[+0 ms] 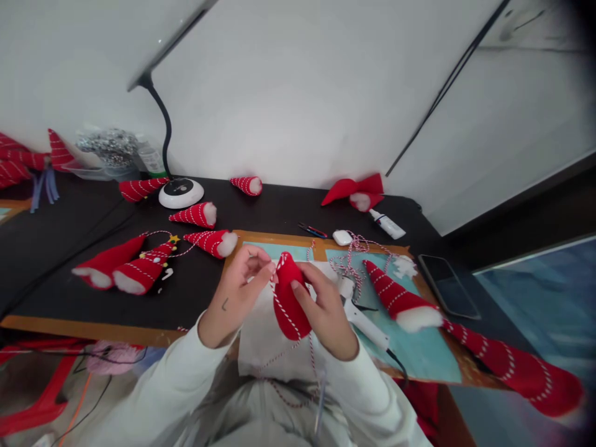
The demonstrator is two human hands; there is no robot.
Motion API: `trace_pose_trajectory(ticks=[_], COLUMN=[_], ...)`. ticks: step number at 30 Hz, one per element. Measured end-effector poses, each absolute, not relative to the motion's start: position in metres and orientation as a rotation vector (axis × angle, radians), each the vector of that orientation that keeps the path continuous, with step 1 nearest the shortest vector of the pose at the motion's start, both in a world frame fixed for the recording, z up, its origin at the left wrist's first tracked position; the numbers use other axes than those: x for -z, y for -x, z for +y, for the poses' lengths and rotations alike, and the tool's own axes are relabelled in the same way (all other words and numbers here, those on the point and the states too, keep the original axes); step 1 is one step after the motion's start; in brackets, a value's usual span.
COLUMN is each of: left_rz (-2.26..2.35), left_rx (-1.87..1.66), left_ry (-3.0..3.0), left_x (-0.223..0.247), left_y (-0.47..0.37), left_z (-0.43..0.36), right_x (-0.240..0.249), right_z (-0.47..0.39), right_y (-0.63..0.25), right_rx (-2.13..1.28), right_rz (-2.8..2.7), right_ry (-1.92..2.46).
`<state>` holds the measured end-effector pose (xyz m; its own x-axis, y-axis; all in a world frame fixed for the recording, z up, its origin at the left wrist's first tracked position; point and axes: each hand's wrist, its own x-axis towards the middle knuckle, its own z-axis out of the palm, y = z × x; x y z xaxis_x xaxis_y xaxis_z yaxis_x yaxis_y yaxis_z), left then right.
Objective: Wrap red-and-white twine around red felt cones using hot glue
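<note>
My red cone point(291, 298) is held up by both hands around the middle of the worktop's point(279, 214) front edge, with a white sheet point(254, 338) under it from this angle. The narrow tip points away from me, towards the back edge, leaning a touch left, and the fat rounded end is the bit closest to me. So the long axis runs pretty much back to front, wide end drifting slightly right. Can't tell from here how far it's tipped off level.

Looks-wise it's plain bright red, soft and matte like felt, kinda teardrop shaped. A red-and-white twisted cord point(283, 312) shows up by the tip, comes down the left side, then cuts diagonally over the lower half. The slack hangs in a loop past the front edge to the lap point(233, 403).

My right grip point(328, 304) is closed around the cone's right side, thumb laid on the face I can see. My left grip point(239, 295) has thumb and finger pinched on the cord just beside the tip; the exact contact is hidden.

Over to the right, a white glue gun point(367, 323) lies near the front edge, just beside a striped cone point(395, 295). There's a phone point(449, 285) by the right edge and a lamp point(181, 194) near the back edge.
</note>
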<state>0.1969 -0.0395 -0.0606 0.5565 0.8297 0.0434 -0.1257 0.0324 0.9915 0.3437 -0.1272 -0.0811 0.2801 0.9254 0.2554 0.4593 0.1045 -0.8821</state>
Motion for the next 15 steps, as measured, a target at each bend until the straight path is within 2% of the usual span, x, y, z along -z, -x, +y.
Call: trace_pose_trajectory(ticks=[7,15], left_rz=[0.528,0.665], left_rx=[-0.691,-0.868], left_ry=[-1.081,-1.142], left_x=[0.0566,0.0603], left_y=[-0.1999,-0.2018], left_z=[-0.0418,-0.0416], right_x=[0.0719,0.0765], right_z=[-0.1306,-0.1327], right_y=[-0.3395,-0.3388], right_rx=[-0.565,-0.496], right_rz=[-1.342,-1.372], right_ry=[1.548,1.597])
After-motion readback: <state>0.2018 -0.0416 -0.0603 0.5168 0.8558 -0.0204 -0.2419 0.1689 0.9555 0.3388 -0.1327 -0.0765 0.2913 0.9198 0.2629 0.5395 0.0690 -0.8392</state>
